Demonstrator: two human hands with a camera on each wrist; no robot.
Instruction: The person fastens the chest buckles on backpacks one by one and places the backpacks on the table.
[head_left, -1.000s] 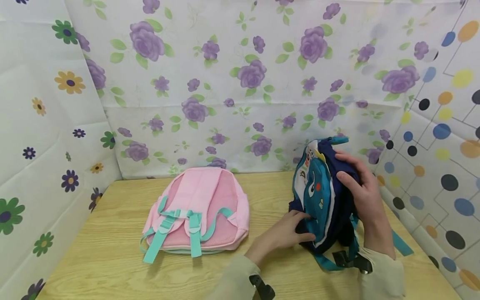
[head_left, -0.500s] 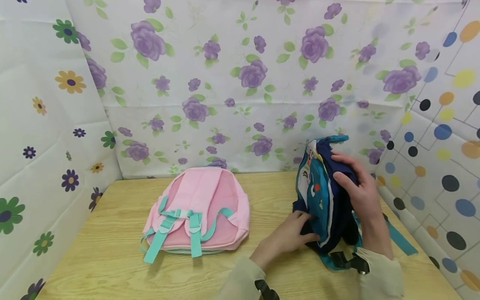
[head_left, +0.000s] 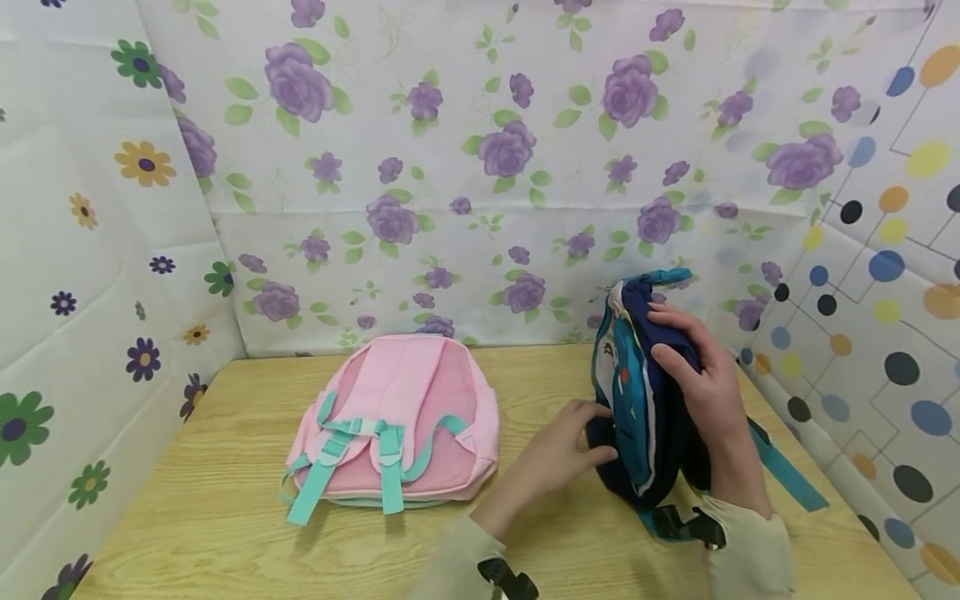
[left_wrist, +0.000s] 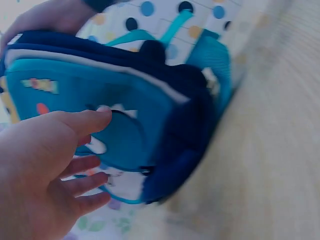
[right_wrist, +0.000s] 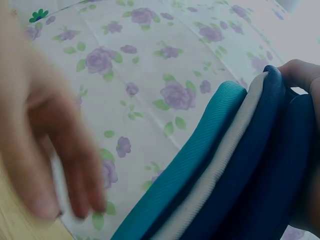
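Observation:
A navy and teal child's backpack (head_left: 632, 408) with a cartoon front stands tilted at the right of the table. My right hand (head_left: 697, 367) grips its upper side, thumb and fingers spread over the navy fabric. In the right wrist view, only part of that hand (right_wrist: 301, 75) shows, at the edge of the backpack (right_wrist: 250, 185). My left hand (head_left: 558, 446) is close to the front of the bag, fingers parted and loosely bent. The left wrist view has the left hand (left_wrist: 55, 170) before the teal pocket (left_wrist: 75, 90), holding nothing; whether a fingertip touches the fabric, I cannot tell.
Left of the hands, a pink backpack (head_left: 401, 367) lies with its turquoise-ended straps up on the wooden table (head_left: 202, 492). Flowered cloth (head_left: 450, 267) hangs behind, and a dotted cloth (head_left: 862, 333) borders the right side. A teal strap (head_left: 791, 475) trails near it.
The navy backpack has turned slightly, showing less of its front, and my right hand has shifted left with it. My left hand, earlier at the bag's lower front, has drawn back a little.

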